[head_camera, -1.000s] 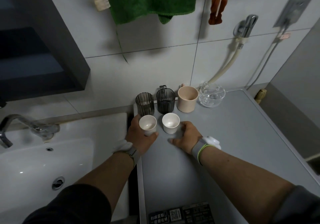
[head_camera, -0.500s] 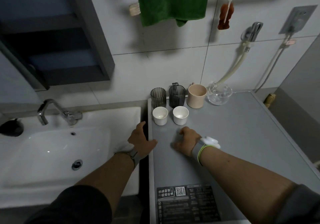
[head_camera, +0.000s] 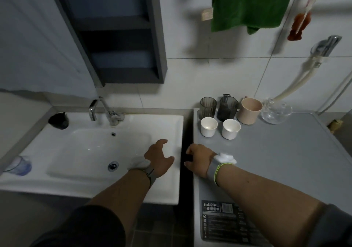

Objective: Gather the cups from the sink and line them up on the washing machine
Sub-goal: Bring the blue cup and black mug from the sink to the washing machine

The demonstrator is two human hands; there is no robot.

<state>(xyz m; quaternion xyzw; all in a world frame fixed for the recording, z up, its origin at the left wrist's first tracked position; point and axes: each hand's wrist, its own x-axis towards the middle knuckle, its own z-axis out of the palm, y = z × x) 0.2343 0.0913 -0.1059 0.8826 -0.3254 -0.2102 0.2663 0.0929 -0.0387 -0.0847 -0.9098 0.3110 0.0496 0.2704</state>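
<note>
On the grey washing machine top [head_camera: 285, 151] two white cups [head_camera: 209, 126] [head_camera: 231, 129] stand side by side. Behind them are two dark ribbed cups [head_camera: 208, 107] [head_camera: 227, 108], a pink mug [head_camera: 250, 110] and a clear glass cup [head_camera: 276, 112]. A bluish clear cup [head_camera: 18, 165] sits on the white sink's [head_camera: 95, 182] near left rim, and a black cup [head_camera: 58, 120] on its far left corner. My left hand [head_camera: 159, 159] hovers open over the sink's right side. My right hand [head_camera: 198, 161] rests at the machine's left edge, fingers spread, holding nothing.
A chrome tap [head_camera: 106, 111] rises at the back of the sink. A dark wall cabinet [head_camera: 122, 37] hangs above it. A green towel [head_camera: 249, 4] and a brush hang on the tiled wall. A hose and wall tap [head_camera: 323, 46] are at the far right.
My left hand let go of the left white cup on the machine and moved left over the sink. My right hand slid back and left to the machine's edge. The view swung left.
</note>
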